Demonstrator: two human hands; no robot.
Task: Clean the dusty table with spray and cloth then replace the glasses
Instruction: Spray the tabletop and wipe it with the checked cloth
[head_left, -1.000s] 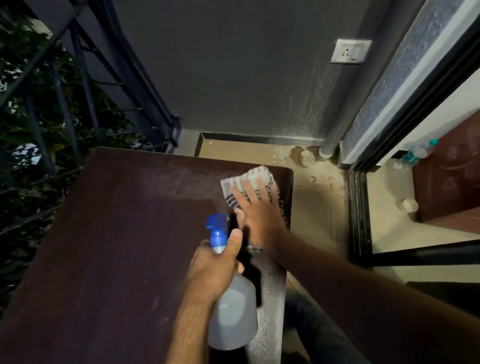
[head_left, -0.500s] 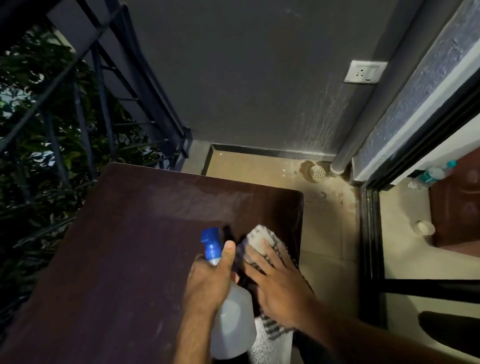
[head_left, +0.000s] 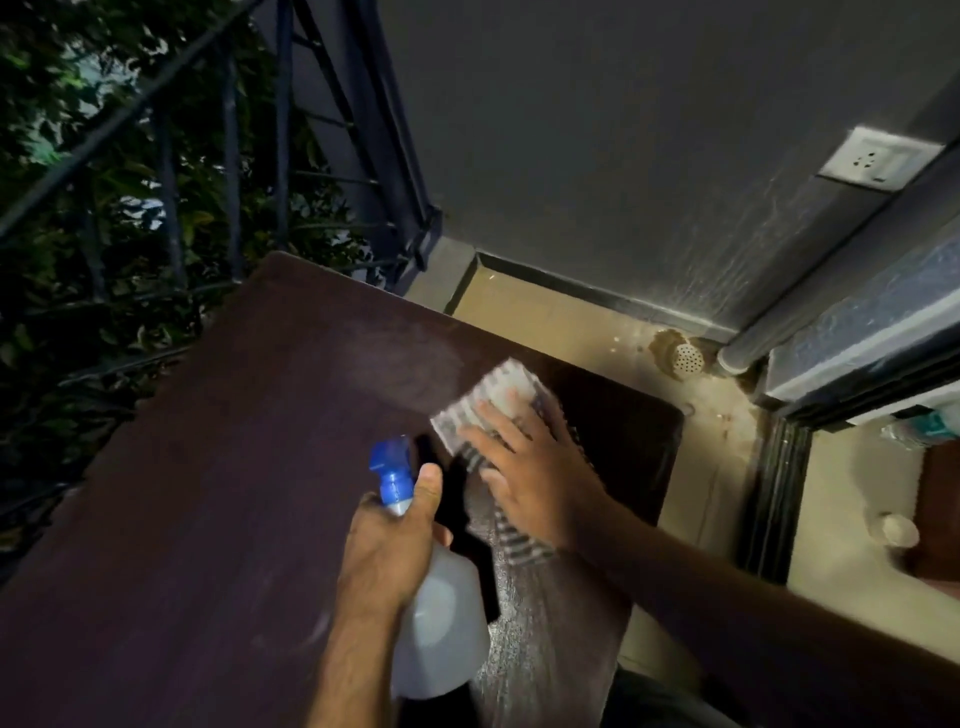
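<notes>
A dark brown table (head_left: 218, 493) fills the lower left, with a pale dusty patch toward its far side. My left hand (head_left: 387, 551) grips a white spray bottle (head_left: 439, 629) with a blue nozzle, held upright over the table's near right part. My right hand (head_left: 524, 467) lies flat, fingers spread, pressing a striped cloth (head_left: 496, 400) onto the table near its right edge. The cloth is motion-blurred. A wet sheen shows on the surface below the cloth. No glasses are in view.
A dark metal railing (head_left: 291, 156) with foliage behind runs along the left. A grey wall with a white socket (head_left: 878, 158) stands ahead. A floor drain (head_left: 685, 358) sits in the tiled corner. At the right are a door track, a plastic bottle (head_left: 930, 428) and a white cap (head_left: 898, 530).
My right hand drew the cloth toward me along the table's right side, then pushed it away again. My left hand keeps the spray bottle in about the same place.
</notes>
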